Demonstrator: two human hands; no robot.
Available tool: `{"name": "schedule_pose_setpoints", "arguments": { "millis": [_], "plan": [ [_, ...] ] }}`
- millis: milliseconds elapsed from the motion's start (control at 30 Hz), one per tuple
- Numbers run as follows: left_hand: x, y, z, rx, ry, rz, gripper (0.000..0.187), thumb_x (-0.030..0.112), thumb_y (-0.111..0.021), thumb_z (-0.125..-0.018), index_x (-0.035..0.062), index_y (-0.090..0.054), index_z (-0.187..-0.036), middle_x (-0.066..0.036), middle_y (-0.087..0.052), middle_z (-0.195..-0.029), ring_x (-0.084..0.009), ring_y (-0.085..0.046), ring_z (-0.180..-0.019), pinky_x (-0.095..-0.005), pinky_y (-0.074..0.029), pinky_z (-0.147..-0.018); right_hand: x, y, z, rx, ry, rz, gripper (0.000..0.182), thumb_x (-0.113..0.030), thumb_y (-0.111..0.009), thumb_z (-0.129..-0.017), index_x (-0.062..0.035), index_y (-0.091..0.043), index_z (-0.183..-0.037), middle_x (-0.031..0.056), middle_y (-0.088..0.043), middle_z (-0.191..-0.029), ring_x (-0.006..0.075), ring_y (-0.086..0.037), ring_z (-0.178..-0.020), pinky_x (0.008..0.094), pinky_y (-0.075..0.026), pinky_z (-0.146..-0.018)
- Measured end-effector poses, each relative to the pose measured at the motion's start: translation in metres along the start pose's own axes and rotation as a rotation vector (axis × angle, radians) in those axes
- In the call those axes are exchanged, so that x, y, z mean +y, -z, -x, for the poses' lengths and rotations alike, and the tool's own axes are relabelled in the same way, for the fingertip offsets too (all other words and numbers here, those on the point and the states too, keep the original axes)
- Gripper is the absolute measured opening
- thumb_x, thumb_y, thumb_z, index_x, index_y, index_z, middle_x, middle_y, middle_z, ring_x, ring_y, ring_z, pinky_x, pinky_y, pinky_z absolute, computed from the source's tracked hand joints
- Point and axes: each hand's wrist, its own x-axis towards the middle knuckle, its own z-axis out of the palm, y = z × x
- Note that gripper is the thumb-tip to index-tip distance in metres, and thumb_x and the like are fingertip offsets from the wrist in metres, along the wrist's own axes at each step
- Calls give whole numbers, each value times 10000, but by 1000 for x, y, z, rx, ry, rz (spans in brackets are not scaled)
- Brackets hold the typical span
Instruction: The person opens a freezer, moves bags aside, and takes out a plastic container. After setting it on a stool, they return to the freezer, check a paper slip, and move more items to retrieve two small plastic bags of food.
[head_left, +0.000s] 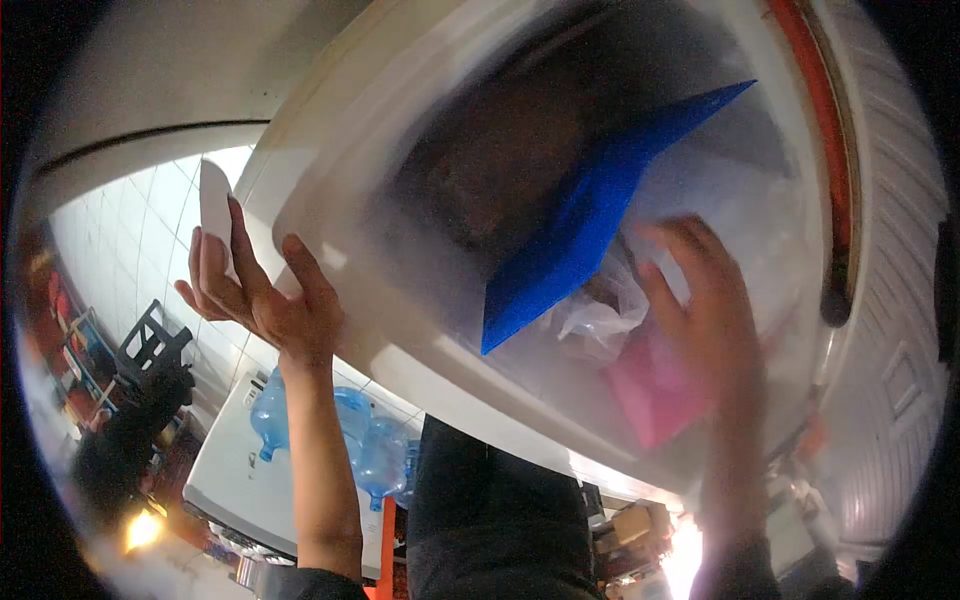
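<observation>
White freezer chest — left hand spread open against its rim, right hand loosely open among the bags.

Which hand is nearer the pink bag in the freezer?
The right. The right hand reaches inside the chest freezer, directly over the pink bag. The left hand is outside, against the freezer's outer rim, far from it.
</observation>
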Motion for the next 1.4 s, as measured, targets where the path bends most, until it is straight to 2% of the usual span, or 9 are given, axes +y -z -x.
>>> {"name": "schedule_pose_setpoints", "arguments": {
  "millis": [200, 267, 467, 533, 600, 867, 1000, 1300, 1400],
  "plan": [
    [8, -9, -5, -13, -86, 27, 437, 314, -550, -891, 48, -571, -1238, -80, -389, -1201, -236, -310, -1294, -497, -86, -1125, 74, -19, -109, 212, 210, 203, 200, -140, -561, -862, -20, -579, -1020, 224, -591, -989, 390, -578, -926, 467, -471, -840],
    [11, -12, -8, -41, -131, 67, 416, 302, -550, -888, 57, -578, -1223, -79, -401, -1194, -242, -341, -1277, -509, -105, -1130, 82, -6, -170, -104, 41, 415, 262, -182, -542, -887, -16, -592, -1083, 223, -600, -1051, 400, -560, -1011, 473, -450, -894],
    [4, -9, -6, -111, -128, 49, 424, 306, -556, -873, 47, -588, -1207, -86, -414, -1204, -251, -365, -1271, -528, -153, -1124, 145, -65, -331, -692, 317, 642, 348, -205, -544, -875, -13, -542, -1165, 225, -577, -1120, 389, -551, -1065, 486, -443, -911],
    [1, -9, -2, -134, -95, 25, 613, 531, -533, -879, 28, -584, -1227, -167, -457, -1242, -371, -348, -1256, -565, -247, -1079, 144, -76, -330, -641, 357, 607, 349, -201, -548, -871, -14, -542, -1167, 225, -576, -1121, 389, -551, -1063, 485, -443, -910],
    [-1, -9, -2, -195, -15, 5, 675, 583, -501, -869, 24, -574, -1240, -188, -460, -1258, -390, -346, -1250, -544, -256, -1074, 146, -74, -321, -633, 385, 567, 351, -197, -553, -868, -16, -542, -1168, 224, -575, -1123, 388, -551, -1061, 484, -443, -909],
    [-5, -17, -6, -159, 6, 179, 581, 441, -536, -878, -31, -577, -1215, -216, -414, -1293, -366, -378, -1246, -520, -275, -1081, 139, -57, -289, -565, 413, 522, 360, -183, -570, -854, -23, -540, -1174, 221, -571, -1127, 387, -552, -1052, 480, -445, -906],
    [-1, -15, -17, -268, -112, 81, 511, 310, -596, -787, 37, -475, -1202, -91, -433, -1204, -312, -455, -1184, -556, -247, -1085, 134, -56, -301, -559, 427, 545, 365, -175, -579, -847, -26, -540, -1178, 219, -569, -1130, 387, -552, -1047, 478, -446, -904],
    [3, -19, -19, -263, -80, 117, 405, 255, -589, -784, 21, -592, -1115, -108, -476, -1179, -319, -477, -1172, -563, -259, -1080, 127, -31, -266, -530, 481, 480, 378, -161, -597, -833, -33, -538, -1184, 216, -565, -1135, 385, -553, -1038, 474, -447, -901],
    [1, -17, -18, -242, -71, 100, 418, 266, -594, -785, 12, -609, -1115, -123, -471, -1175, -325, -474, -1179, -569, -289, -1067, 107, -4, -248, -655, 183, 513, 328, -108, -647, -789, -28, -563, -1096, 197, -571, -1076, 361, -562, -983, 432, -464, -856]
  ]
}}
